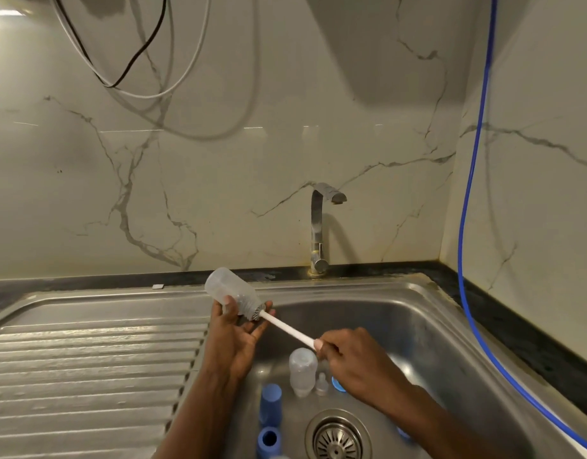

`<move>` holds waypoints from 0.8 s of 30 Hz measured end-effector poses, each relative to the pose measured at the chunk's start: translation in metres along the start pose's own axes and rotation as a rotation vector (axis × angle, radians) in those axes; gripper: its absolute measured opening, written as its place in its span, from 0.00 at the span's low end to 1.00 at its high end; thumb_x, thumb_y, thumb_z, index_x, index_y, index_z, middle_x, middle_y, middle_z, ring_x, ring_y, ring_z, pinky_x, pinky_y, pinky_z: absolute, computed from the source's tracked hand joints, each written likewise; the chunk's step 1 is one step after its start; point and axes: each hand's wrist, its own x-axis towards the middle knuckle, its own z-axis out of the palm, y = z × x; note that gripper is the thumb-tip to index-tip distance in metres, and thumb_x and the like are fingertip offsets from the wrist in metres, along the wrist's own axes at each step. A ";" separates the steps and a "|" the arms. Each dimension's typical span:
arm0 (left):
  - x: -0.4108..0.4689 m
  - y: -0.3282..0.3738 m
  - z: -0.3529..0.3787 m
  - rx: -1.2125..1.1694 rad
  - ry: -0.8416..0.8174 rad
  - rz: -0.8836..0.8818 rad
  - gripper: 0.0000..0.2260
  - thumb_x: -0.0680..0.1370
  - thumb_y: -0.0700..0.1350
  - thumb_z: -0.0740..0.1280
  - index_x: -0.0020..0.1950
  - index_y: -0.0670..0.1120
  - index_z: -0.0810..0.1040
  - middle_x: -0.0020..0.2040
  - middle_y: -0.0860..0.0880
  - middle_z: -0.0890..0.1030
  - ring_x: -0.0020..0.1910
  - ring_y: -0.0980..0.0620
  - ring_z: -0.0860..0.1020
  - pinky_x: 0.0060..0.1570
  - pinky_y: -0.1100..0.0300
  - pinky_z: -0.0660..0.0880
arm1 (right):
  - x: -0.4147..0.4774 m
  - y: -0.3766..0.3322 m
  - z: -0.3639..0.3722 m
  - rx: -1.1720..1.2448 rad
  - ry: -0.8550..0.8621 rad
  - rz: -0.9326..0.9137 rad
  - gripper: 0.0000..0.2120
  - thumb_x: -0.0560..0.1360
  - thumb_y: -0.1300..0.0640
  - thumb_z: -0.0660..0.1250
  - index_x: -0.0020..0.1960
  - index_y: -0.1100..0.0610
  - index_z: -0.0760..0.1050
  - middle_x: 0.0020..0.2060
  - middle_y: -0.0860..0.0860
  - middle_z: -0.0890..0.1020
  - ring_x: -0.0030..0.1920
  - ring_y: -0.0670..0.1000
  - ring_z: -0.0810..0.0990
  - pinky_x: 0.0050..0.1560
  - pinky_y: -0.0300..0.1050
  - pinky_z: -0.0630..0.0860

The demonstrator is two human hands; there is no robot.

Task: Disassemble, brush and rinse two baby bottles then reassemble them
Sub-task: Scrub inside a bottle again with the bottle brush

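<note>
Left grip: left hand point(234, 336) curled round the neck end of the bottle point(230, 291), thumb on top, fingers below.
Right grip: right hand point(355, 356) closed narrow on the far end of the brush point(287, 329) handle.
Place of bottle: in the air over the left rim of the sink point(417, 326), tilted, bottom up-left, mouth down-right, bristles just at the mouth.
Risk of slip: plastic probably wet, held only near the neck; with a hard push of the brush, likely to slide out and fall into the basin or on the ribbed drainboard point(87, 359).
Risk of splash: bristles springing out of the mouth, likely to flick drops toward the wall.
Risk of poor control: long thin handle gripped at the very end; possible wobble and scraping at the rim of the mouth.
Risk for small parts: nipple point(321, 383) near the drain point(338, 437); could roll there under running water, probably stopped by the strainer.
Waiting in the basin: second bottle point(303, 371), blue cap point(271, 404), blue ring point(268, 438), all below the hands; one more blue piece half hidden under the right hand.
In the way: loose parts crowding the basin floor, on the path of rinse water toward the drain; right forearm over some of them.
Water: tap point(319, 226) behind the basin, no stream visible.
Around: blue hose point(474, 193) down the right wall, cables point(136, 61) hanging at top left, well apart from the work.
</note>
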 end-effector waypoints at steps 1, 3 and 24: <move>0.000 0.003 -0.001 -0.069 0.006 -0.040 0.23 0.82 0.51 0.59 0.76 0.48 0.61 0.68 0.36 0.72 0.53 0.36 0.82 0.43 0.42 0.82 | -0.002 -0.002 0.001 0.176 -0.097 0.053 0.17 0.81 0.49 0.59 0.44 0.57 0.80 0.29 0.53 0.79 0.27 0.50 0.75 0.29 0.43 0.71; 0.001 0.006 -0.003 -0.151 0.021 -0.128 0.24 0.83 0.54 0.58 0.75 0.43 0.63 0.66 0.35 0.75 0.54 0.38 0.82 0.44 0.41 0.82 | -0.007 -0.008 0.002 0.430 -0.266 0.167 0.18 0.83 0.51 0.57 0.45 0.60 0.80 0.26 0.52 0.76 0.22 0.47 0.69 0.22 0.38 0.65; -0.004 0.006 0.000 -0.017 -0.051 -0.168 0.24 0.78 0.49 0.63 0.71 0.39 0.66 0.57 0.37 0.81 0.50 0.43 0.84 0.48 0.50 0.82 | -0.012 -0.018 -0.015 0.783 -0.459 0.275 0.13 0.83 0.54 0.57 0.47 0.58 0.77 0.29 0.50 0.73 0.23 0.43 0.65 0.21 0.34 0.60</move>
